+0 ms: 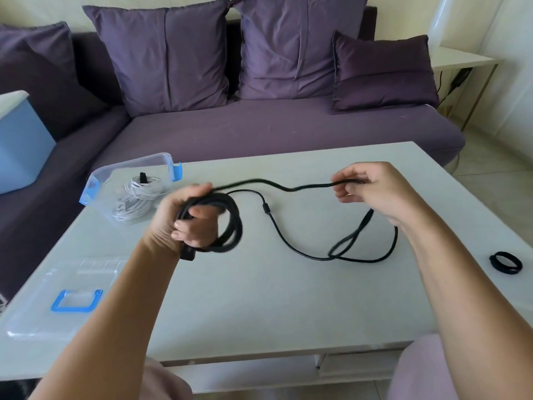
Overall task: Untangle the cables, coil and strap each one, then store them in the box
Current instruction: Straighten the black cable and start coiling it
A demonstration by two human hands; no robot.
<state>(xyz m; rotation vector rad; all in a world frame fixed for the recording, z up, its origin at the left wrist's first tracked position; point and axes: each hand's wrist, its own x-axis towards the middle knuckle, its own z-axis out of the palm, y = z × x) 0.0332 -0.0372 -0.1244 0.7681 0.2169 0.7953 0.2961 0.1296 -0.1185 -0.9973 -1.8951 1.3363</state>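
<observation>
My left hand grips several black loops of a black cable above the white table. A strand runs from that coil to my right hand, which pinches it in the air. The rest of the cable lies loose on the table below my right hand, with a small loop near its end. A clear plastic box with blue clips stands at the table's back left and holds a coiled white cable bound by a black strap. A black strap ring lies near the right edge.
The box's clear lid with a blue handle lies at the table's front left. A purple sofa with cushions runs behind the table. A blue-and-white bin sits on the sofa at left. A white side table stands at the back right.
</observation>
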